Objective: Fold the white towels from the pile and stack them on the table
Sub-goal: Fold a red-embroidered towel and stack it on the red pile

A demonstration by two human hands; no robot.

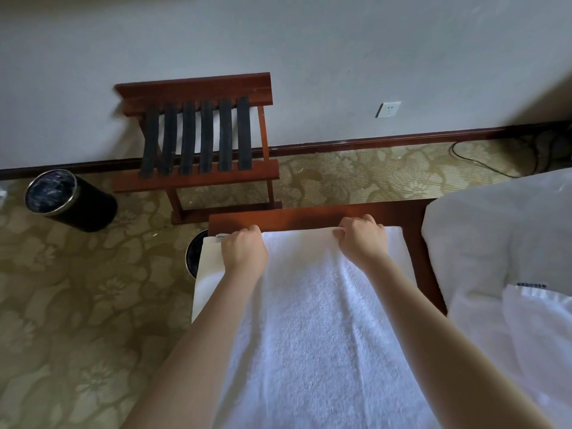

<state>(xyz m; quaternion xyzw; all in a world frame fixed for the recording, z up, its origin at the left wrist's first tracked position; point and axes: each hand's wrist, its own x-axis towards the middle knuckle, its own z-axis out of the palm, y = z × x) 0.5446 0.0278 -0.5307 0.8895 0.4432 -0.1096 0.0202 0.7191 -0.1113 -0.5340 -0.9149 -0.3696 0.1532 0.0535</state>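
The white towel [309, 320] lies spread lengthwise over the wooden bench [309, 213], running from the bench's far part back toward the person. Its far edge sits just short of the bench's far rim, leaving a strip of bare wood exposed.

Left hand [244, 250]: fingers curled down over the towel's far edge near the left corner, gripping the cloth. Right hand [363, 239]: fingers curled over the same edge toward the right corner, also gripping it. The two hands are level with each other and set apart along the edge.

A smooth white layer [210, 274] bearing a small label shows beside the towel's left edge, next to the left hand.

To the right of the bench, a translucent white bag [495, 243] rests against its side. On the patterned carpet [77, 289] beyond stand a wooden luggage rack [198, 134] with black straps, against the wall, and a black bin [69, 199] to its left. A second bin [195, 255] is partly hidden behind the bench's left corner.
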